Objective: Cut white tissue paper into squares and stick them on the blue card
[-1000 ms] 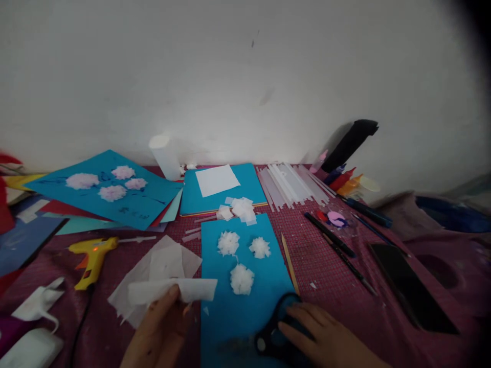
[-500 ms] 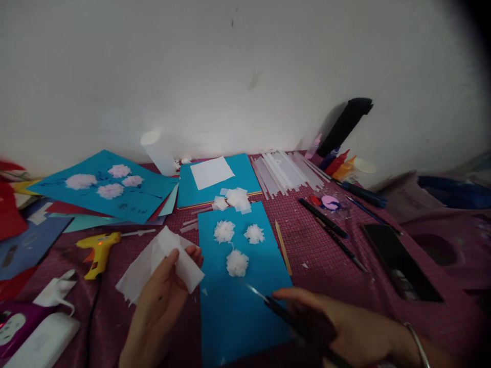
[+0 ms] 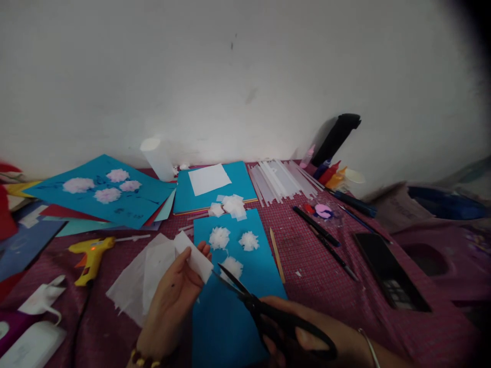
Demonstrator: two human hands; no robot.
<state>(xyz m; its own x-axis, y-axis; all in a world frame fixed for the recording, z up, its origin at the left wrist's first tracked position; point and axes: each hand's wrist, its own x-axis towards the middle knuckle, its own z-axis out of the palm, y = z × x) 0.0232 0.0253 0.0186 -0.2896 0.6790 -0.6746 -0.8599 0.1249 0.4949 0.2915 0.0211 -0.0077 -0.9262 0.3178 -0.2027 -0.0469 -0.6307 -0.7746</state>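
Observation:
My left hand (image 3: 178, 286) pinches a folded white tissue paper (image 3: 195, 256) between thumb and fingers. Beneath and left of it lie loose sheets of thin white paper (image 3: 134, 278). In my right hand (image 3: 303, 322) is a pair of black-handled scissors (image 3: 255, 306), the blades parted and the tips just right of the folded paper, apart from it. Under both lies a blue card (image 3: 230, 317) bearing three ruffled white paper flowers (image 3: 220, 237); the scissor blades partly cover the lowest flower. Small white paper squares (image 3: 233, 206) are heaped at the card's top edge.
A yellow glue gun (image 3: 92, 258) lies at left, above a white plug and purple power strip. Behind it is a blue card with pinkish flowers (image 3: 107, 195). Glue sticks (image 3: 282, 179) lie at the back. Brushes, a wooden stick (image 3: 276, 255) and a phone (image 3: 391, 271) are at right.
The white paper in my left hand is now a narrower folded piece, lifted clear of the loose sheets. My right hand has brought the scissors up and left, with blades parted.

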